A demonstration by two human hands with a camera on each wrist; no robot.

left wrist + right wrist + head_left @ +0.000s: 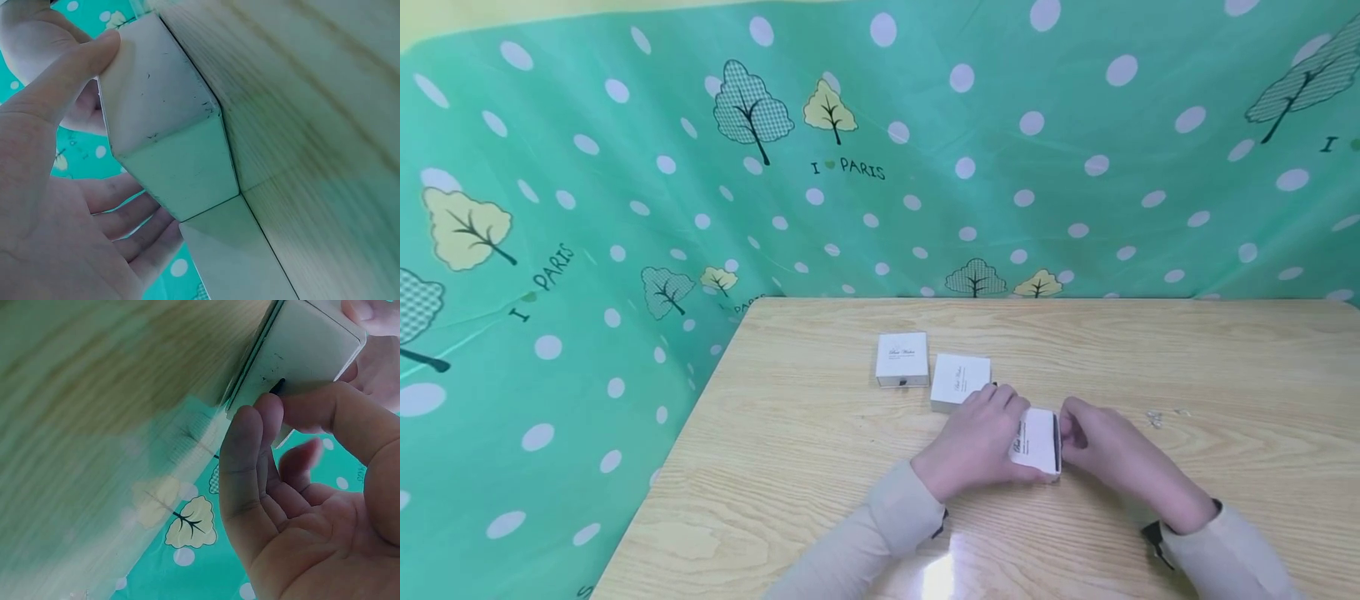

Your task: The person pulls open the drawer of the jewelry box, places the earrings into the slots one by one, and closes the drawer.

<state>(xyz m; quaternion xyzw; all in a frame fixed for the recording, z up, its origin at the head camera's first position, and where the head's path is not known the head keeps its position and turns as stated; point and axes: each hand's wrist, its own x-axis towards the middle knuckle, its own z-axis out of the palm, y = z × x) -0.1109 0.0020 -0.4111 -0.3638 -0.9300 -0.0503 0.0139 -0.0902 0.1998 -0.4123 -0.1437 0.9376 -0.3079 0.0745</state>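
Note:
A small white drawer box [1036, 442] with dark lettering on its top stands on the table. My left hand [973, 437] grips it from the left, with the thumb [100, 53] along one side and the other fingers across from it. A dark strip runs along the box's right edge in the head view. On that end, my right hand [1108, 446] pinches a short black pull tab [279, 385] between thumb and fingertips. The right wrist view shows the tab against the box's white end face [306, 353]. Whatever lies inside the box is hidden.
Two similar white boxes stand behind the left hand: one farther back [902, 358], the other [958, 379] close to the gripped box. Small shiny pieces [1153, 418] lie on the wooden table [820, 492] beyond the right hand. A green dotted cloth [850, 225] hangs behind.

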